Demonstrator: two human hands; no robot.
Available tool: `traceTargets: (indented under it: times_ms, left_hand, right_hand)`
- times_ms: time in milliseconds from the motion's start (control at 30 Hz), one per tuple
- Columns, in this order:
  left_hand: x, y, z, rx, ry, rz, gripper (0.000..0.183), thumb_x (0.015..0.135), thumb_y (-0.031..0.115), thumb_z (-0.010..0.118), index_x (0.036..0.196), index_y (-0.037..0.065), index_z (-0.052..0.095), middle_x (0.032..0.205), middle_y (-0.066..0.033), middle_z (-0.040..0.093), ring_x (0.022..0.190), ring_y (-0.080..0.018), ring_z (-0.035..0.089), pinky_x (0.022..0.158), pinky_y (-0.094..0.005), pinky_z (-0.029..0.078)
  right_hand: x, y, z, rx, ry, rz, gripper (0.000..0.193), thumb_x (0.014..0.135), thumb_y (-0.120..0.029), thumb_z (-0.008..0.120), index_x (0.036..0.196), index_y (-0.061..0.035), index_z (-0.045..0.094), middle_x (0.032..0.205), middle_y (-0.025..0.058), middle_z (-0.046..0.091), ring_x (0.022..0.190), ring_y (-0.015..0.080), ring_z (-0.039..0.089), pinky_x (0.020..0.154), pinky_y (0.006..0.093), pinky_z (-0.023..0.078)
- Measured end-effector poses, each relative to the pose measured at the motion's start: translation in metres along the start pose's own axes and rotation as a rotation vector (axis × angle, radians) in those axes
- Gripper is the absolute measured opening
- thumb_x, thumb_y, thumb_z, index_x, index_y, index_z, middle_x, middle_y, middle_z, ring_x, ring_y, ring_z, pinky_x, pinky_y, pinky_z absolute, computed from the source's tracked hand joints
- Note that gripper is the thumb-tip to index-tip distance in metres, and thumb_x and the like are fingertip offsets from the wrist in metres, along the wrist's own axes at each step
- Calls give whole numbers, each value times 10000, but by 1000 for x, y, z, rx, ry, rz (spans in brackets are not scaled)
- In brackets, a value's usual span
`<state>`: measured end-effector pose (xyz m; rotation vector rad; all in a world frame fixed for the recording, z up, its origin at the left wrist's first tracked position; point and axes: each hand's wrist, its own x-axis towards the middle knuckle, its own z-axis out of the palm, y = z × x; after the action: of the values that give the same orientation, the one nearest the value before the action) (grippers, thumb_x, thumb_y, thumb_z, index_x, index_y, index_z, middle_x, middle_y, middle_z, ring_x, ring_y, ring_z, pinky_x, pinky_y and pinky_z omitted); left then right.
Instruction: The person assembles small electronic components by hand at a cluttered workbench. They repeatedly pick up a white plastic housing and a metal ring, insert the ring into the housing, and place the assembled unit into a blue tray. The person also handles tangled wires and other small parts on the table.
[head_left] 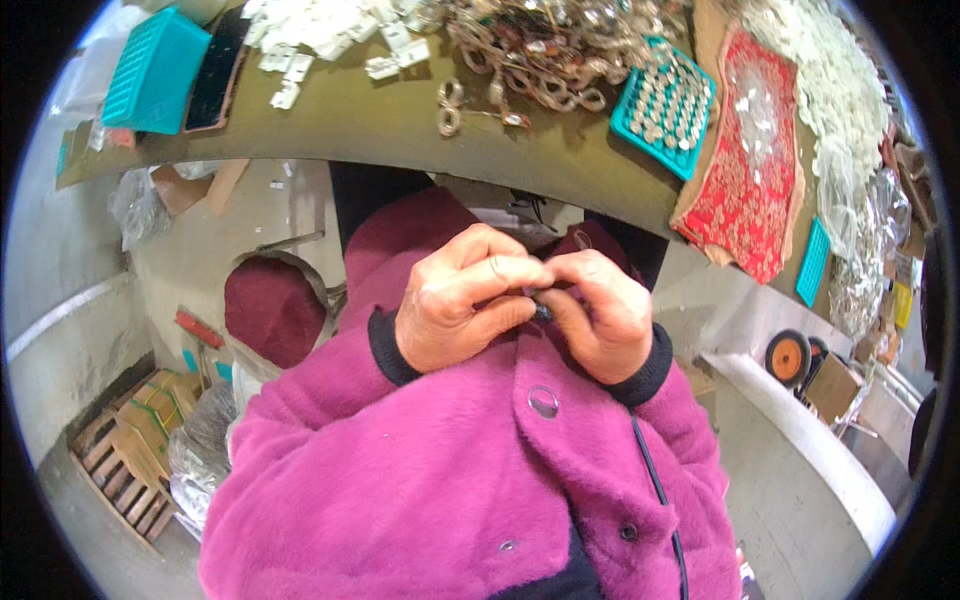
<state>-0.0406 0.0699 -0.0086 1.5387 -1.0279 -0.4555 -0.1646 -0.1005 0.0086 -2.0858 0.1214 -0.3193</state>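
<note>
In front of my chest, over my lap, my left hand (467, 298) and my right hand (600, 312) meet fingertip to fingertip. Both are closed in a pinch. A small dark object (542, 311) shows between the thumbs; its kind is too small to tell, and the fingers cover most of it. The pink fuzzy coat (430, 450) lies just below the hands, with a large round button (543, 402) close under them. Beyond the hands runs the edge of the olive tabletop (370, 125).
On the table lie white plastic pieces (330, 30), coiled cables (540, 60), a teal tray (665, 105) of small round parts, a red patterned cloth (750, 150), a teal basket (155, 75) and a dark phone-like slab (217, 70). A maroon stool seat (273, 310) stands left, near a wooden pallet (120, 480).
</note>
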Motion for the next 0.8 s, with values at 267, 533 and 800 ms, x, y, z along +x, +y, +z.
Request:
traceTargets:
  times_ms: [267, 533, 800]
  left_hand:
    - [-11, 4, -5, 21, -11, 40, 354, 705, -159, 773, 1001, 33, 762, 916, -98, 680, 788, -196, 677, 679, -286, 533]
    - [-12, 0, -1, 12, -19, -139, 317, 713, -103, 812, 1001, 4, 737, 919, -92, 679, 817, -191, 662, 705, -292, 527]
    - [-10, -13, -2, -616, -141, -530, 250, 790, -86, 802, 1013, 15, 750, 1080, -50, 636, 893, -71, 616, 745, -215, 505]
  right_hand:
    - [-10, 6, 6, 161, -28, 60, 260, 767, 78, 796, 1005, 24, 708, 881, 145, 715, 775, 249, 710, 701, 324, 561]
    - [-17, 13, 7, 214, 67, 181, 175, 780, -13, 835, 915, -34, 725, 792, 95, 665, 677, 203, 649, 600, 327, 509]
    - [-22, 17, -1, 442, -42, 236, 143, 809, 35, 796, 915, -10, 712, 825, 47, 650, 680, 109, 573, 591, 266, 428]
